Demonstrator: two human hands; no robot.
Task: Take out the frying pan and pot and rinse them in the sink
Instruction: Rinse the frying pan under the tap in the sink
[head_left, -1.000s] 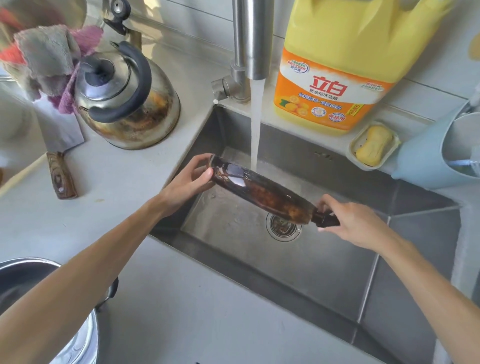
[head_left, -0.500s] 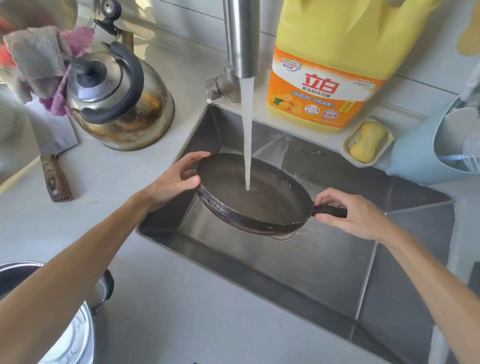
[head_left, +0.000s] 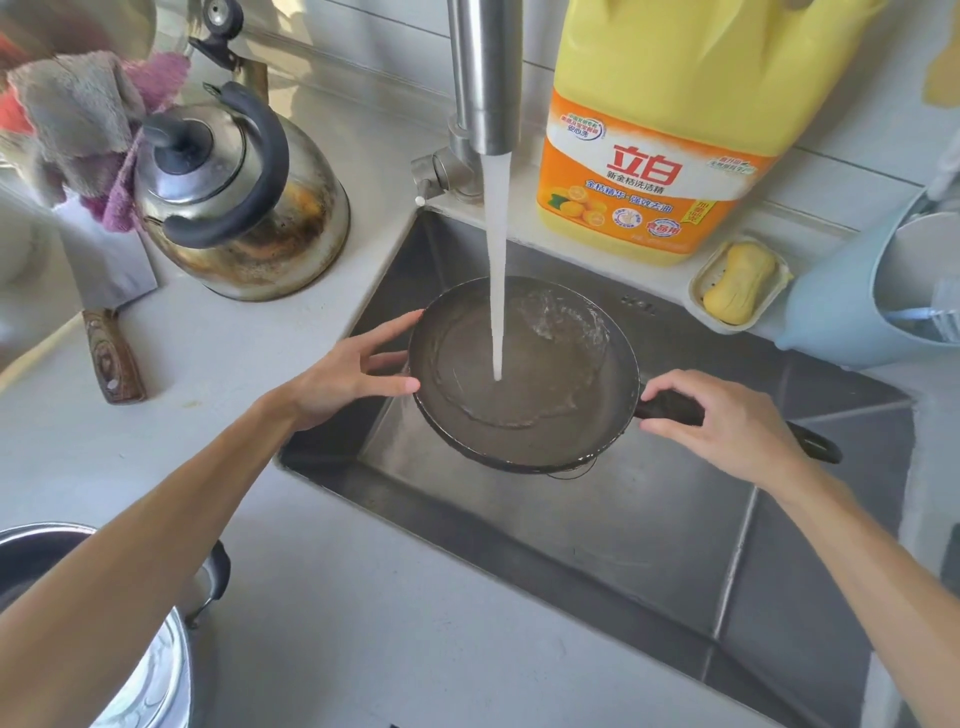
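A dark frying pan (head_left: 550, 431) is held face up over the steel sink (head_left: 649, 525), under the faucet (head_left: 485, 78). A stream of water (head_left: 496, 270) falls into the pan's middle and pools there. My left hand (head_left: 353, 376) grips the pan's left rim with thumb and fingers. My right hand (head_left: 727, 426) holds its black handle (head_left: 670, 405), whose end sticks out beyond my wrist. A steel pot (head_left: 156, 680) stands on the counter at the lower left, partly hidden behind my left forearm.
A stained kettle (head_left: 244, 208) sits on the counter left of the sink, with a cleaver (head_left: 111, 332) and rags (head_left: 83, 119) beside it. Behind the sink stand a yellow detergent jug (head_left: 665, 135), a soap dish (head_left: 737, 283) and a pale blue holder (head_left: 852, 301).
The pan has turned from on edge, showing its browned underside, to level and face up. Water now collects inside it, and it sits a little further right under the stream.
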